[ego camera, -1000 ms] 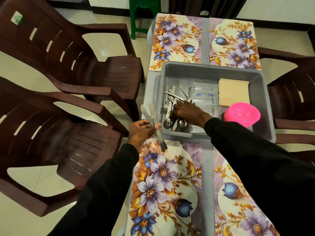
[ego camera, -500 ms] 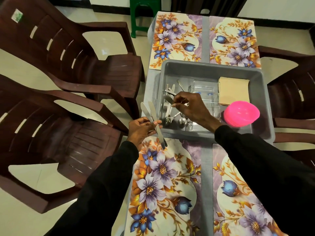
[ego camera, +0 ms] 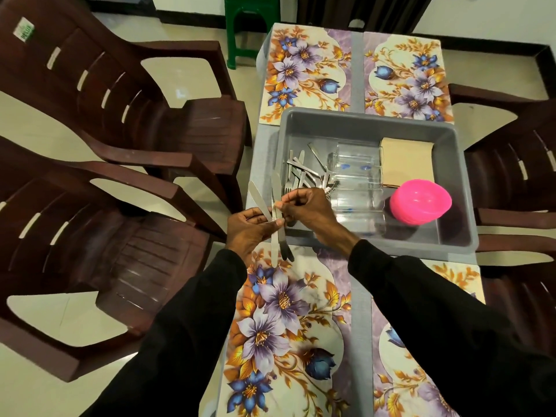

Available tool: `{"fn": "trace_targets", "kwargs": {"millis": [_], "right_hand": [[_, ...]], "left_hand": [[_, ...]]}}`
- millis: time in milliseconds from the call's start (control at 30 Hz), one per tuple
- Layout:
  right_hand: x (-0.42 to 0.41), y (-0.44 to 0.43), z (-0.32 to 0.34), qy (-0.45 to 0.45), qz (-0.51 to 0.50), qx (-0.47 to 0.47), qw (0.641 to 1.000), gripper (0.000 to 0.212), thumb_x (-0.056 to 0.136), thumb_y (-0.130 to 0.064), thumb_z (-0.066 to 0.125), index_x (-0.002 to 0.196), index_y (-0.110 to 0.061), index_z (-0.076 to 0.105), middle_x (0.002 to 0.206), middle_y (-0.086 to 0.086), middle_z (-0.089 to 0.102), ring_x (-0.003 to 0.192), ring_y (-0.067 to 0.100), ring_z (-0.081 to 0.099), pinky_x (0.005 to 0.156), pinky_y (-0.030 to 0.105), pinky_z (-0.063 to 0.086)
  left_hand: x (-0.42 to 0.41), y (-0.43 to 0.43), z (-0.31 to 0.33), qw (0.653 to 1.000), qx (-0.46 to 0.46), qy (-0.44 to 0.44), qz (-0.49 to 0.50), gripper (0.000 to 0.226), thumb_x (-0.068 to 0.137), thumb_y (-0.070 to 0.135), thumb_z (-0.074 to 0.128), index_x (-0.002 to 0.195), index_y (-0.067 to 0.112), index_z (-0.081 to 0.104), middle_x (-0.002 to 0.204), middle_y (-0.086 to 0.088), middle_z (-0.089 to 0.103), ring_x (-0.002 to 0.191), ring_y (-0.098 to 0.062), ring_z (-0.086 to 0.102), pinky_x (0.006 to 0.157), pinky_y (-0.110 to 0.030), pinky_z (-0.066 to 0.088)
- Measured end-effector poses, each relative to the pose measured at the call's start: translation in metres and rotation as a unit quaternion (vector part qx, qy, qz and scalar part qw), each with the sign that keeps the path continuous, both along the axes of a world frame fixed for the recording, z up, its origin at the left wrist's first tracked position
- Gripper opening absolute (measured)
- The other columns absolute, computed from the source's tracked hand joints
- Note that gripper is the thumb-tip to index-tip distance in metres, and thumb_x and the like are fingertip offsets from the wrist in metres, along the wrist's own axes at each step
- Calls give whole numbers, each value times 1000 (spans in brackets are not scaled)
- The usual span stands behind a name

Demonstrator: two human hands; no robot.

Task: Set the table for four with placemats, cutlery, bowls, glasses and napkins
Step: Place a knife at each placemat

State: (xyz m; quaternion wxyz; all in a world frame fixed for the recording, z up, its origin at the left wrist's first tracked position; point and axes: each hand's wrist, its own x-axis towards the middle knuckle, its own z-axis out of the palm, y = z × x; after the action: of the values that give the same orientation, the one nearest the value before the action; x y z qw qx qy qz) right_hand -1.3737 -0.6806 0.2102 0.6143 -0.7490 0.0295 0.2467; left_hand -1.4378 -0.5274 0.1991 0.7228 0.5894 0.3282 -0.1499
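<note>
The left hand [ego camera: 251, 228] is curled around a small bundle of knives [ego camera: 276, 191], held just above the near edge of the gray tub [ego camera: 361, 115]. The right hand [ego camera: 310, 210] meets it there, thumb and fingertips pinching the same bundle at its middle. Two blades rise above the fingers and two handle ends hang below them; whether a third knife lies among them cannot be told. Both arms wear black sleeves [ego camera: 192, 341].

Under the hands lies the near left placemat [ego camera: 282, 326], one of four flowered mats: a near right placemat [ego camera: 406, 356], a far left placemat [ego camera: 304, 67] and a far right placemat [ego camera: 406, 76]. A strip of gray tabletop [ego camera: 357, 70] shows between them.

The tub sits in the middle of the tabletop, between the two pairs of mats. It holds one loose heap of cutlery [ego camera: 304, 173] at its left side, clear glasses [ego camera: 355, 176] lying beside the heap in a number too hard to count, one stack of beige napkins [ego camera: 406, 164] and one stack of pink bowls [ego camera: 421, 201] turned upside down at the right.

Two brown plastic chairs [ego camera: 105, 85] stand to the left of the tabletop, and two more show partly at the right. One green stool [ego camera: 252, 25] stands beyond the far end.
</note>
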Motion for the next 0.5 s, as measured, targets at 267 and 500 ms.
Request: {"fn": "trace_targets", "kwargs": {"millis": [267,500], "right_hand": [[61,-32,-38,-316,158,-311,882,19,89,-1,72,107,-6,74,105,10,74,97,20,69,87,31,57],[98,-14,-53,-446,436,-437,648,45,77,-18,86,115,-7,64,112,10,64,102,27,60,83,42,56]], "left_hand": [[-12,18,-8,999,1,16,46,50,71,2,86,118,-2,68,102,-15,77,89,-28,77,80,-37,63],[-8,39,-12,997,0,74,-21,43,72,18,90,110,10,71,102,-7,79,101,-32,73,99,-52,55]]}}
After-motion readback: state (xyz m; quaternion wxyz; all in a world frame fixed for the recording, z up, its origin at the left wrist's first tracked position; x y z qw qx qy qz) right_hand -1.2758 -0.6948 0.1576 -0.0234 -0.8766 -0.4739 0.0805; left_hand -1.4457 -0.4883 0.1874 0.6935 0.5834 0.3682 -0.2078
